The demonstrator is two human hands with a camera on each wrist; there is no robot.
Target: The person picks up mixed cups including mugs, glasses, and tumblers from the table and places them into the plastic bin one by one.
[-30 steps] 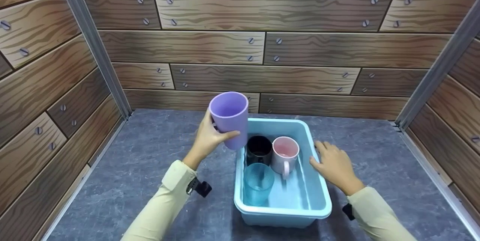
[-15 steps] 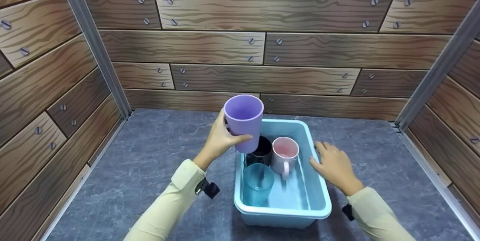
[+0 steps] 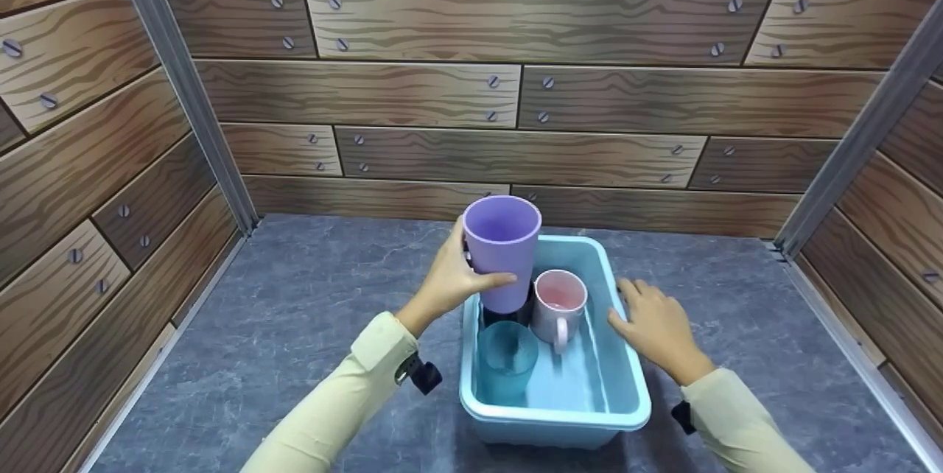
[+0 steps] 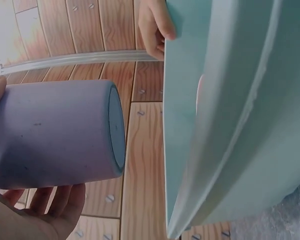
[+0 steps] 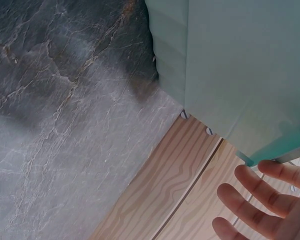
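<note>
My left hand (image 3: 453,278) grips a purple tumbler (image 3: 505,256) upright, thumb across its near side and fingers behind. The tumbler hangs over the back left of a light blue bin (image 3: 556,418); in the left wrist view its base (image 4: 117,127) shows apart from the bin's wall. Inside the bin stand a pink mug (image 3: 552,322) with its handle toward me, a clear teal cup (image 3: 508,377) and a black mug (image 3: 521,314), mostly hidden behind the tumbler. My right hand (image 3: 656,326) is at the bin's right rim, its fingers (image 5: 252,200) loosely extended and holding nothing.
The bin rests on a dark grey marbled tabletop (image 3: 309,296). Wood-patterned panels (image 3: 442,97) rise at the back and both sides, with metal strips (image 3: 184,82) along the corners.
My left hand has carried the purple tumbler to the right and slightly nearer me, from the bin's left edge to above the black mug. The right hand has stayed put.
</note>
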